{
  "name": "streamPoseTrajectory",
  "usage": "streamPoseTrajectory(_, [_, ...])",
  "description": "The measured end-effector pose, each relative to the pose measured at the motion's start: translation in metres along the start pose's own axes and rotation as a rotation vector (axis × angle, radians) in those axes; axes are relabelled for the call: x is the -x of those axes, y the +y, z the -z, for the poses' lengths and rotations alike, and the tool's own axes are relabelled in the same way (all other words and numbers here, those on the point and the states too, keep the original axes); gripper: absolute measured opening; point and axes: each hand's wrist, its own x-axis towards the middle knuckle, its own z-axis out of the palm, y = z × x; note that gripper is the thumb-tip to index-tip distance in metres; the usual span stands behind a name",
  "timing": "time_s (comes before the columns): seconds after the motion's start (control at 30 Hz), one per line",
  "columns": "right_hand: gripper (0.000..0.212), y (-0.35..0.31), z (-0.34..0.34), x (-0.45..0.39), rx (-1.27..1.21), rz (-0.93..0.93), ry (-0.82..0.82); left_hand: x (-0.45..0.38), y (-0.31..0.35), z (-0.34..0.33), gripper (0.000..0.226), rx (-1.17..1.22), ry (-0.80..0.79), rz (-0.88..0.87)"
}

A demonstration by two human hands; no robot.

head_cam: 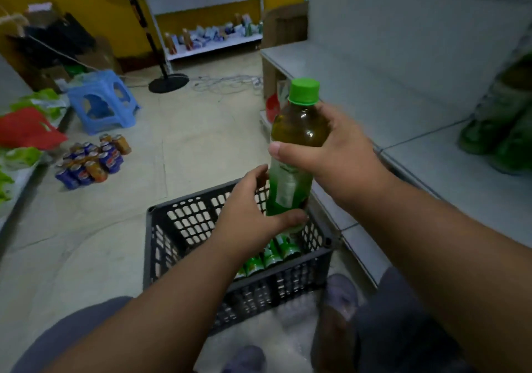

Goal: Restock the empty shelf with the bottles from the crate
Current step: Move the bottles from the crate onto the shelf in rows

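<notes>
A green-capped bottle (296, 142) of amber drink with a green label stands upright in the air above the dark plastic crate (178, 228). My right hand (336, 153) grips its upper body, thumb across the front. My left hand (253, 214) holds its lower end, thumb curled under the label. More green-labelled bottles (273, 254) lie in the crate's right side. The grey shelf (431, 153) runs along the right; blurred green bottles (506, 130) stand on it at the far right.
A blue plastic stool (103, 101) and a pack of cans (92, 162) sit on the floor to the left. A stand with a round black base (168, 83) and loose cables are further back. My feet in slippers (339, 295) are beside the crate.
</notes>
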Motion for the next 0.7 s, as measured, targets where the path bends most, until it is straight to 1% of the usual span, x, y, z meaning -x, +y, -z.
streamPoseTrajectory(0.17, [0.064, -0.015, 0.062, 0.033, 0.102, 0.010, 0.250, -0.010, 0.036, -0.052, 0.101, 0.031, -0.187, -0.100])
streamPoseTrajectory(0.2, [0.062, -0.018, 0.072, 0.041, 0.138, 0.008, 0.295, -0.011, 0.044, -0.063, 0.097, 0.020, -0.225, -0.126])
streamPoseTrajectory(0.27, [0.063, -0.022, 0.091, 0.055, 0.203, 0.005, 0.382, -0.012, 0.061, -0.082, 0.079, 0.034, -0.310, -0.190])
streamPoseTrajectory(0.33, [0.074, -0.026, 0.110, 0.068, 0.254, -0.008, 0.476, -0.015, 0.074, -0.105, 0.075, 0.055, -0.388, -0.239])
streamPoseTrajectory(0.4, [0.085, -0.026, 0.133, 0.079, 0.294, -0.026, 0.576, -0.020, 0.084, -0.130, 0.083, 0.040, -0.460, -0.280])
streamPoseTrajectory(0.47, [0.085, -0.026, 0.157, 0.088, 0.335, -0.051, 0.664, -0.027, 0.096, -0.156, 0.095, -0.006, -0.507, -0.320])
streamPoseTrajectory(0.6, [0.069, -0.021, 0.202, 0.097, 0.410, -0.142, 0.805, -0.044, 0.117, -0.213, 0.109, -0.091, -0.582, -0.415])
streamPoseTrajectory(0.7, [0.060, -0.008, 0.232, 0.093, 0.445, -0.213, 0.895, -0.061, 0.128, -0.253, 0.117, -0.251, -0.599, -0.504])
